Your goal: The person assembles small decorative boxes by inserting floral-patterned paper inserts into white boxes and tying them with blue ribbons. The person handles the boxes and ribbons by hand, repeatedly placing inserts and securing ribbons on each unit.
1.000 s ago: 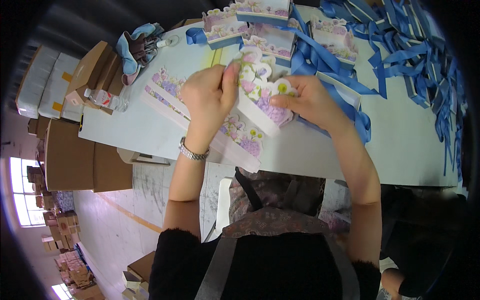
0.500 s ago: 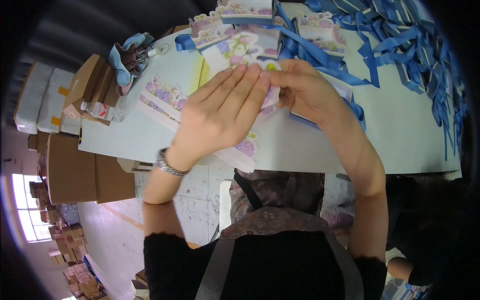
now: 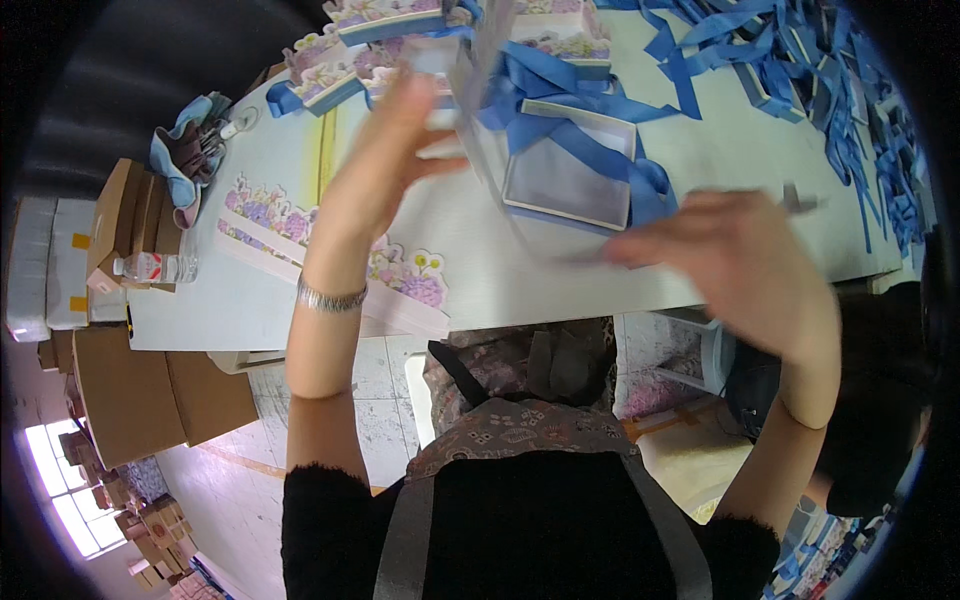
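My left hand (image 3: pixel 375 165) is raised over the table, blurred, with its fingers apart and nothing visible in them. A thin, smeared pale strip (image 3: pixel 483 150) rises beside its fingertips and trails toward my right hand (image 3: pixel 735 260). That hand is blurred near the table's front edge, and its grip on the strip cannot be made out. Between my hands lies an open shallow box (image 3: pixel 570 180) with a white inside, and a blue ribbon (image 3: pixel 580 145) across it. Left of it, floral paper cutouts (image 3: pixel 420 280) with pale strips lie partly behind my left forearm.
Floral-lined boxes (image 3: pixel 395 30) stand at the back. Many ribboned blue boxes (image 3: pixel 800 70) are heaped at the right. A clear bottle (image 3: pixel 160 268), a cardboard box (image 3: pixel 125 220) and a blue cloth item (image 3: pixel 185 150) sit at the left. Another person's dark sleeve (image 3: pixel 870 440) shows at lower right.
My hands were together on a floral cutout; now they are apart, the right one moved right and nearer. The view has shifted, uncovering the open box.
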A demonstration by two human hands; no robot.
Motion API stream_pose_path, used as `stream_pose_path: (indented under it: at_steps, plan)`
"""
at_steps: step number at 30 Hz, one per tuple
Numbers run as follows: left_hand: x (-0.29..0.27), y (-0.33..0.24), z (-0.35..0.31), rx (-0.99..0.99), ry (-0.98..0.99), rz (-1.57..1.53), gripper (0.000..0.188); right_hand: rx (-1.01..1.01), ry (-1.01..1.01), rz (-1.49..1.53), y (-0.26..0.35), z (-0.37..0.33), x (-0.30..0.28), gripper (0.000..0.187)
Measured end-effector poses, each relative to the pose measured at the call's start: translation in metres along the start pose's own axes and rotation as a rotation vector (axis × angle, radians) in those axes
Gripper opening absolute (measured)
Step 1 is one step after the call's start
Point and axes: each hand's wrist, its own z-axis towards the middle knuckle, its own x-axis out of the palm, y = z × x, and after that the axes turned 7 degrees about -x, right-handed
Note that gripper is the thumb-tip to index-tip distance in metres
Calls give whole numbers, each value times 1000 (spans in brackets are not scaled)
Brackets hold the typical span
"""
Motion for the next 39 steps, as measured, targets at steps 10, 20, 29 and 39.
stream_pose_path:
  at_steps: [10,20,29,39]
  plan:
    - [-20,13,-19,-348,-36,189,24,512,-195,42,-90,9,103,26]
    - [-37,45,-36,-211,99,182,25,719,-602,-522,-216,42,65,28]
    - [-8,34,6,-392,144,-36,32,269,-486,-233,-135,67,106,28]
    - [-54,13,-82,-464,-225,116,7,-384,-1021,-52,-113,223,88,27]
